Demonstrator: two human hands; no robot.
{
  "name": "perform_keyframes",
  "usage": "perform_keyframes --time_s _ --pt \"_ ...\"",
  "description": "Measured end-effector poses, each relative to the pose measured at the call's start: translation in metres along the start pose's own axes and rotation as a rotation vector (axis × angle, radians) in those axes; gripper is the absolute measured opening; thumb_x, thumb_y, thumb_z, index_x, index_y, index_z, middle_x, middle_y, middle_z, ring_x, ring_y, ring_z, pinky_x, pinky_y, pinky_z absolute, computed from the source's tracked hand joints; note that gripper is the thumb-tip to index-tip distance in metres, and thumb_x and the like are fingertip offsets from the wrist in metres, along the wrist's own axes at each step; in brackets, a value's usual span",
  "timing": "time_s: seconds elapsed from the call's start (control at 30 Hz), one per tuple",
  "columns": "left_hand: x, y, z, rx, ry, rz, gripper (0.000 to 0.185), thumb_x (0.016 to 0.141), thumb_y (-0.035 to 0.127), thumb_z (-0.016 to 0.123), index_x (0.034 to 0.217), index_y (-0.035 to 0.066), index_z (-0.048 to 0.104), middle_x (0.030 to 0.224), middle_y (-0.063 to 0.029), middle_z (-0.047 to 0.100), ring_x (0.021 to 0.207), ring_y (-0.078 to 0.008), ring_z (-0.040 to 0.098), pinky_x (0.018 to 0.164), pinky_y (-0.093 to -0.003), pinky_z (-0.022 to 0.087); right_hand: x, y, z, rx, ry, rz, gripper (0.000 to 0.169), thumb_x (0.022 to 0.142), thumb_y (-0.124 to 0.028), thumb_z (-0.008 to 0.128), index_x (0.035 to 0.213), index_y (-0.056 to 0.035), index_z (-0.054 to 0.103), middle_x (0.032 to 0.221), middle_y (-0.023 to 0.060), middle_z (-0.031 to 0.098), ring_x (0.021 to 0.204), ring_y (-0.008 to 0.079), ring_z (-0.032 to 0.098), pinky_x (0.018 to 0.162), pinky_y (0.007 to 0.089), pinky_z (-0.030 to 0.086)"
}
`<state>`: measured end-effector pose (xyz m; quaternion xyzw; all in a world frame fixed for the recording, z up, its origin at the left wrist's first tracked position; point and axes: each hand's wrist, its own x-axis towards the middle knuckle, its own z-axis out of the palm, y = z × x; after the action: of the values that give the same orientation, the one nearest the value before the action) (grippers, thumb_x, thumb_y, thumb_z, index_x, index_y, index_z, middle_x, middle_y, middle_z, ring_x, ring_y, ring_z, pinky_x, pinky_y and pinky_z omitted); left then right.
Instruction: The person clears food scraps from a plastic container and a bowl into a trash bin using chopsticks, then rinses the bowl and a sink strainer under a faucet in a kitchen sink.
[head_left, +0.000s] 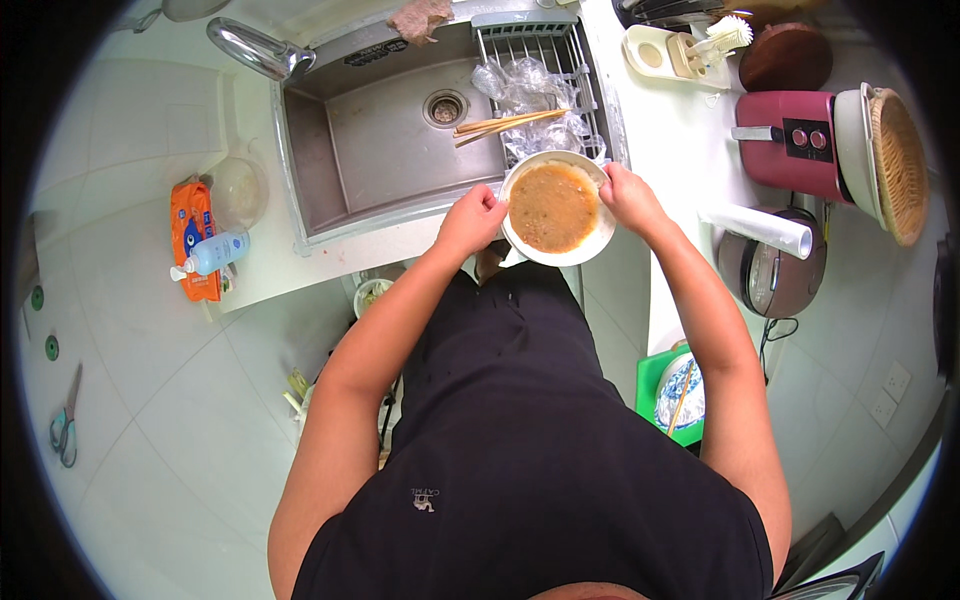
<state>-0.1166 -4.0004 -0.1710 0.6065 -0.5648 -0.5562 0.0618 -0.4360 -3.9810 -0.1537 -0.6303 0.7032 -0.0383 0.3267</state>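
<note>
A white bowl (559, 255) full of brown, cloudy soup or sauce (553, 208) is held level over the sink's front edge. My left hand (474, 217) grips its left rim, and my right hand (631, 198) holds the rim on the right. Just beyond the bowl, several wooden chopsticks (510, 124) lie across a metal draining rack (589, 75). Crumpled clear plastic (529, 82) fills part of that rack. To the left of it is the stainless steel sink basin (390, 157) with its drain (445, 109).
A chrome faucet (259, 51) arches at the sink's back left. On the left counter are a pump bottle (217, 252) and an orange wipes pack (191, 210). A red air fryer (787, 142), a rice cooker (780, 270) and a plastic-film roll (765, 231) stand right. A green board (646, 390) lies near my right arm.
</note>
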Motion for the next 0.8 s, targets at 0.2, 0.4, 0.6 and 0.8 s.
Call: perform_keyframes --time_s 0.2,0.4,0.6,0.8 --pt "-0.004 0.004 -0.01 -0.254 -0.025 0.034 0.036 0.101 0.039 0.065 0.105 0.003 0.062 0.09 -0.0048 0.068 0.079 -0.0139 0.061 0.068 -0.0318 0.049 -0.006 -0.01 -0.013 0.037 0.056 0.006 0.027 0.096 -0.021 0.049 0.112 0.0002 0.057 0.099 0.0293 0.069 0.097 0.0474 0.066 0.087 0.0545 0.052" --pt "-0.023 0.032 -0.042 -0.738 -0.199 0.013 0.049 0.098 0.017 0.052 0.144 0.004 0.045 0.126 -0.011 0.063 0.107 -0.0244 0.067 0.087 -0.0395 0.058 0.005 -0.059 -0.034 0.231 0.124 0.049 0.031 0.097 -0.021 0.05 0.116 0.0015 0.061 0.102 0.0294 0.069 0.101 0.0472 0.066 0.09 0.0515 0.053" --pt "-0.021 0.038 -0.091 -1.051 -0.053 -0.026 0.063 0.086 0.004 0.039 0.149 0.001 0.034 0.139 -0.0207 0.054 0.122 -0.0399 0.064 0.094 -0.0588 0.061 0.039 -0.131 -0.022 0.518 0.263 -0.073 0.035 0.102 -0.023 0.054 0.126 0.0003 0.064 0.102 0.0218 0.073 0.098 0.0365 0.071 0.087 0.0431 0.054" --pt "0.004 -0.002 -0.159 -1.106 0.164 -0.048 0.059 0.087 0.005 0.04 0.145 0.002 0.038 0.138 -0.0204 0.054 0.122 -0.0423 0.063 0.092 -0.0611 0.061 0.071 -0.221 0.035 1.082 0.532 0.121 0.019 0.097 -0.012 0.064 0.113 -0.0014 0.067 0.086 0.0006 0.062 0.078 0.0089 0.056 0.073 0.0258 0.048"
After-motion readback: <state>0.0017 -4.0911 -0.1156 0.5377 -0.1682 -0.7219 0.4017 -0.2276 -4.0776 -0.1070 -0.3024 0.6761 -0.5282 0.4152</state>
